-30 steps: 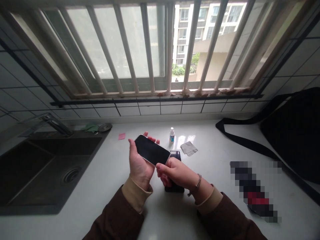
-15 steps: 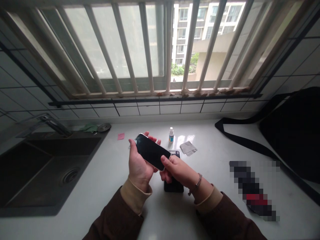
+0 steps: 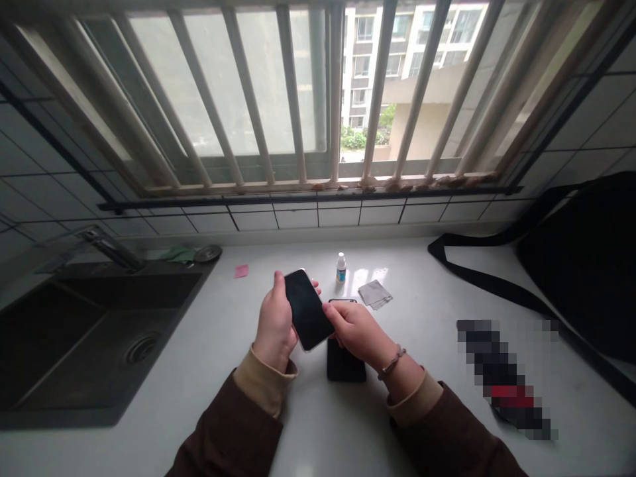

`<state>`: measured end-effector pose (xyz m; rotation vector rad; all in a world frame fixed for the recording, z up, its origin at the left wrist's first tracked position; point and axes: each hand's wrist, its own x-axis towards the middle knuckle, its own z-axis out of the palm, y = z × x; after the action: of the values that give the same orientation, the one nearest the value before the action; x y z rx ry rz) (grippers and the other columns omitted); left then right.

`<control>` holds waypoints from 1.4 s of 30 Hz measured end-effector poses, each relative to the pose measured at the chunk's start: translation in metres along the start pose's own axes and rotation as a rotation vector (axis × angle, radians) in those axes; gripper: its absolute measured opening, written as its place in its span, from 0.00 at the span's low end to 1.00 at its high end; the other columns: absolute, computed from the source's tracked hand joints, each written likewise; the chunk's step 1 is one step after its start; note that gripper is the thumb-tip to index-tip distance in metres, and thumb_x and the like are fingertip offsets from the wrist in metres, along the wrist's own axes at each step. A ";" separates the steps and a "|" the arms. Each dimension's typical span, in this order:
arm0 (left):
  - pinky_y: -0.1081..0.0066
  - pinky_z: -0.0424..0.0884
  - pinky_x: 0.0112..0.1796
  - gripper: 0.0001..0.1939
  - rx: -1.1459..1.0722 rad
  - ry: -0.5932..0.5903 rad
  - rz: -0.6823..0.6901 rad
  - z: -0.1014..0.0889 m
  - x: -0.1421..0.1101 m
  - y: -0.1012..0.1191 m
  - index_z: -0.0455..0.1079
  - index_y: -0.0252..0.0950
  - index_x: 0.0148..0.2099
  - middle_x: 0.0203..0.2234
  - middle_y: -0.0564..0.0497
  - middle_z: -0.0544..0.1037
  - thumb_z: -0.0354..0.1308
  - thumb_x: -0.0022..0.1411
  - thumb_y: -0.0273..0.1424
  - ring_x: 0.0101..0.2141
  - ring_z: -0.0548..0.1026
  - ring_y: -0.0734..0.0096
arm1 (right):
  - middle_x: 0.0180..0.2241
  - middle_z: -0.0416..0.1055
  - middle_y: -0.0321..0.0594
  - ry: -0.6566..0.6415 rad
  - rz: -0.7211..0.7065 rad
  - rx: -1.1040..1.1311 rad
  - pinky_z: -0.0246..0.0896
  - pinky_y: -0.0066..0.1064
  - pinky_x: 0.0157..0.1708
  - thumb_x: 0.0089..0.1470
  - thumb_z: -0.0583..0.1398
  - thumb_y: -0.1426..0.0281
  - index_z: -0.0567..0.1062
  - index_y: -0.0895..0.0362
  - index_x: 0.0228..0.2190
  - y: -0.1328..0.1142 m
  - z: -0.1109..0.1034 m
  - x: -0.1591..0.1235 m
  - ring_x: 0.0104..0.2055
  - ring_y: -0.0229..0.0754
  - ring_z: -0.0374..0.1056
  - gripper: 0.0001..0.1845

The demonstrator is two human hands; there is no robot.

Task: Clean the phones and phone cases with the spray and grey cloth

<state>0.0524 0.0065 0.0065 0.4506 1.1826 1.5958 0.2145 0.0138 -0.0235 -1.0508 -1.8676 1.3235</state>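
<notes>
My left hand (image 3: 274, 321) is wrapped round a dark-screened phone (image 3: 307, 309) with a pale rim, held above the white counter (image 3: 209, 371). My right hand (image 3: 355, 328) pinches the phone's lower right edge with thumb and fingers. Under my right hand a second black phone or case (image 3: 345, 363) lies flat on the counter. Behind the hands stand a small white dropper bottle (image 3: 340, 267) and a folded grey cloth (image 3: 375, 293).
A dark sink (image 3: 94, 324) with a tap (image 3: 106, 246) fills the left. A pink sticky note (image 3: 241, 270) lies near it. A black bag (image 3: 581, 265) with a long strap sits at the right. A blurred-out object (image 3: 507, 377) lies on the counter's right part.
The phone has turned from lying crosswise to nearly upright in my left hand. My right hand has shifted from under its corner to its lower right edge.
</notes>
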 end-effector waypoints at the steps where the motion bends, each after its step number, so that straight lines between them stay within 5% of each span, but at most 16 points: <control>1: 0.60 0.80 0.36 0.32 0.047 -0.031 -0.021 -0.003 0.004 -0.004 0.77 0.31 0.48 0.33 0.40 0.84 0.58 0.68 0.59 0.32 0.83 0.58 | 0.19 0.69 0.34 0.033 -0.019 -0.041 0.56 0.30 0.24 0.71 0.52 0.44 0.69 0.53 0.25 -0.001 0.000 -0.001 0.20 0.38 0.65 0.31; 6: 0.69 0.73 0.34 0.28 0.329 0.028 0.215 -0.015 0.014 -0.014 0.73 0.37 0.49 0.33 0.49 0.80 0.71 0.58 0.53 0.30 0.78 0.66 | 0.18 0.67 0.30 -0.002 0.006 -0.046 0.59 0.30 0.24 0.72 0.54 0.54 0.69 0.51 0.30 -0.005 0.003 -0.003 0.18 0.39 0.68 0.21; 10: 0.61 0.72 0.45 0.34 0.672 0.035 0.294 -0.018 0.013 -0.010 0.72 0.39 0.50 0.37 0.47 0.79 0.80 0.46 0.47 0.39 0.78 0.56 | 0.15 0.68 0.30 -0.095 0.017 -0.085 0.57 0.29 0.24 0.71 0.57 0.60 0.68 0.51 0.29 -0.004 0.005 -0.004 0.18 0.39 0.67 0.17; 15: 0.54 0.69 0.54 0.27 1.094 0.022 0.315 -0.018 0.014 -0.011 0.69 0.38 0.48 0.44 0.41 0.76 0.74 0.52 0.44 0.49 0.76 0.45 | 0.22 0.77 0.36 -0.133 -0.074 -0.239 0.55 0.30 0.28 0.68 0.61 0.63 0.72 0.53 0.25 0.000 0.006 -0.004 0.23 0.39 0.68 0.18; 24: 0.59 0.73 0.49 0.23 1.511 0.008 0.314 -0.016 0.005 -0.016 0.67 0.34 0.52 0.48 0.36 0.71 0.66 0.63 0.43 0.43 0.80 0.49 | 0.26 0.78 0.41 0.111 -0.102 -0.609 0.50 0.32 0.29 0.71 0.58 0.65 0.75 0.54 0.26 0.004 -0.002 0.000 0.28 0.42 0.69 0.20; 32: 0.60 0.70 0.52 0.22 1.818 0.044 0.372 -0.019 0.006 -0.022 0.70 0.31 0.52 0.45 0.36 0.73 0.63 0.66 0.44 0.48 0.78 0.45 | 0.37 0.81 0.44 0.489 0.114 -0.840 0.55 0.34 0.35 0.72 0.56 0.66 0.79 0.55 0.38 0.003 -0.023 0.002 0.37 0.46 0.74 0.13; 36: 0.59 0.69 0.52 0.22 1.859 0.044 0.416 -0.021 0.007 -0.025 0.71 0.30 0.52 0.45 0.35 0.73 0.61 0.67 0.44 0.50 0.76 0.43 | 0.45 0.79 0.52 0.576 0.247 -0.953 0.62 0.38 0.45 0.72 0.55 0.69 0.80 0.58 0.45 0.011 -0.046 0.005 0.48 0.53 0.74 0.13; 42: 0.58 0.69 0.50 0.21 1.864 0.053 0.454 -0.021 0.005 -0.023 0.73 0.31 0.51 0.46 0.34 0.73 0.61 0.67 0.44 0.49 0.74 0.41 | 0.49 0.76 0.61 0.579 0.472 -0.982 0.66 0.45 0.45 0.68 0.60 0.65 0.81 0.62 0.45 0.029 -0.063 0.008 0.52 0.63 0.73 0.14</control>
<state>0.0457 0.0002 -0.0239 1.8912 2.4639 0.2979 0.2698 0.0554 -0.0307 -2.1771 -1.8259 0.1237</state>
